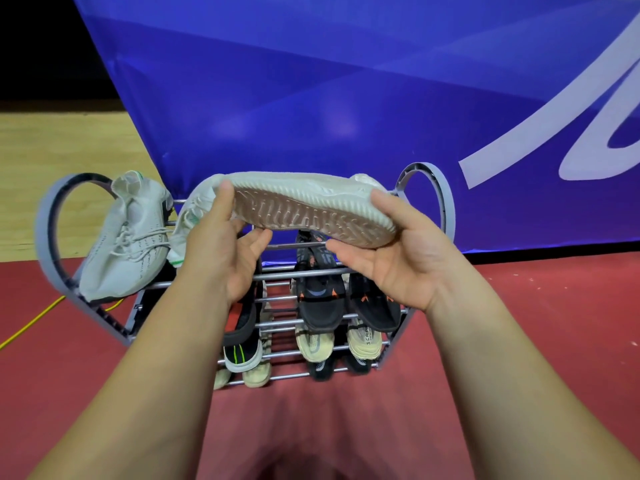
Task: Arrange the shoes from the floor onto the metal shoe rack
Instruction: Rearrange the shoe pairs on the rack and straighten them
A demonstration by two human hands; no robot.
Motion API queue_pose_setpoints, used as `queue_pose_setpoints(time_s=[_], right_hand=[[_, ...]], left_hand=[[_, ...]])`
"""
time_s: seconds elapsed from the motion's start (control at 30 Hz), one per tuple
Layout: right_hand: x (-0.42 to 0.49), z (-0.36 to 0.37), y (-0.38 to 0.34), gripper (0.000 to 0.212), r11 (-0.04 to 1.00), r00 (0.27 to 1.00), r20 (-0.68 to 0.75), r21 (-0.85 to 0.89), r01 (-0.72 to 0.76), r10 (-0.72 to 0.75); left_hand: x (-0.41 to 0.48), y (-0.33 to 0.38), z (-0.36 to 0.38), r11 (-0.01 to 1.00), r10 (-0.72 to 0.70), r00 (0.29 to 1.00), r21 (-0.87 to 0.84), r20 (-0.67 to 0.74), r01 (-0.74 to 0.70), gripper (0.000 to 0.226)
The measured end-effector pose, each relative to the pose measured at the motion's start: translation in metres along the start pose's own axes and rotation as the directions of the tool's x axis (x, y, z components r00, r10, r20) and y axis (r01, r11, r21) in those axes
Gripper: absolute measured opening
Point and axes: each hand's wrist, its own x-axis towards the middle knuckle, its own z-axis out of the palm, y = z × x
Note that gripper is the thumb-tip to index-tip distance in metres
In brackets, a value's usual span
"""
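- The blue banner [311, 81] stands directly behind the work area and closes it off at the back; judge from this that you can load only from the front.
- The red floor [519, 323] shows no loose shoes in view; treat the task as close to complete.
- The metal shoe rack [42, 223] stands on the floor in front of you, against the banner. Its lower tiers are full, so the open space on the top tier [291, 246] is the likely target.
- The held sneaker [311, 206] is in the air just above the top tier. It lies lengthwise across the rack with its sole turned toward you. Expect to roll it sole-down before release so that it rests across the rails.
- The resting sneaker [128, 237] lies on the left end of the top tier, toe toward you. It appears to be the match, so place the held sneaker just beside it.
- Your right hand [398, 261] pinches the toe end, thumb on the sole edge and fingers curled beneath.
- Your left hand [221, 258] grips the heel end in the same way. Two-ended support keeps the soft upper from folding.
- The black shoes [318, 303] and beige shoes [363, 341] fill the lower right tiers, toes forward.
- The yellow cable [31, 327] lies on the floor to the left, well apart.
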Motion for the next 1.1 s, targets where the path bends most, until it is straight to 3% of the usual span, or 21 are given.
queue_pose_setpoints(time_s=[0.13,0.23,0.33,0.43,0.6,0.7,0.8,0.83,0.9,0.97,1.03,1.1], right_hand=[[0.003,0.013,0.014,0.046,0.988,0.998,0.024,-0.148,0.053,-0.050],[0.013,0.025,0.031,0.053,0.935,0.976,-0.014,-0.290,0.205,-0.219],[0.018,0.031,0.047,0.052,0.797,0.905,-0.120,-0.530,0.289,-0.408],[0.020,0.031,0.062,0.057,0.646,0.837,-0.144,-0.708,0.286,-0.529],[0.034,0.025,0.090,0.053,0.439,0.783,-0.103,-0.868,0.230,-0.613],[0.035,0.025,0.104,0.072,0.301,0.795,-0.063,-0.941,0.154,-0.604],[0.034,0.027,0.103,0.086,0.240,0.866,-0.052,-0.968,0.079,-0.496],[0.031,0.028,0.096,0.083,0.216,0.897,-0.031,-0.974,0.073,-0.441],[0.024,0.028,0.073,0.058,0.195,0.930,0.020,-0.976,0.098,-0.367],[0.013,0.026,0.045,0.041,0.217,0.894,0.017,-0.968,0.127,-0.447],[0.002,0.016,0.019,0.038,0.217,0.784,-0.029,-0.966,0.137,-0.620],[0.000,-0.003,0.005,0.043,0.224,0.690,-0.096,-0.970,0.098,-0.718]], left_hand=[[-0.002,-0.007,0.013,0.994,0.048,0.994,0.094,0.094,-0.057,0.038],[-0.008,-0.022,0.023,0.974,0.006,0.968,0.217,0.249,-0.062,0.039],[-0.014,-0.030,0.027,0.926,-0.051,0.951,0.372,0.305,-0.069,0.029],[-0.013,-0.032,0.024,0.812,-0.056,0.953,0.569,0.297,-0.130,0.031],[-0.008,-0.034,0.013,0.556,-0.002,0.970,0.807,0.243,-0.201,0.036],[-0.008,-0.036,0.012,0.422,0.035,0.973,0.879,0.229,-0.222,0.034],[-0.014,-0.035,0.014,0.392,0.049,0.978,0.896,0.204,-0.207,0.026],[-0.015,-0.035,0.015,0.409,0.053,0.978,0.889,0.200,-0.204,0.028],[-0.016,-0.035,0.012,0.425,0.053,0.977,0.881,0.207,-0.210,0.042],[-0.016,-0.037,0.011,0.394,0.050,0.970,0.888,0.238,-0.238,0.049],[-0.019,-0.038,0.013,0.328,0.019,0.961,0.906,0.275,-0.266,0.054],[-0.022,-0.039,0.015,0.279,-0.052,0.952,0.920,0.300,-0.275,0.075]])
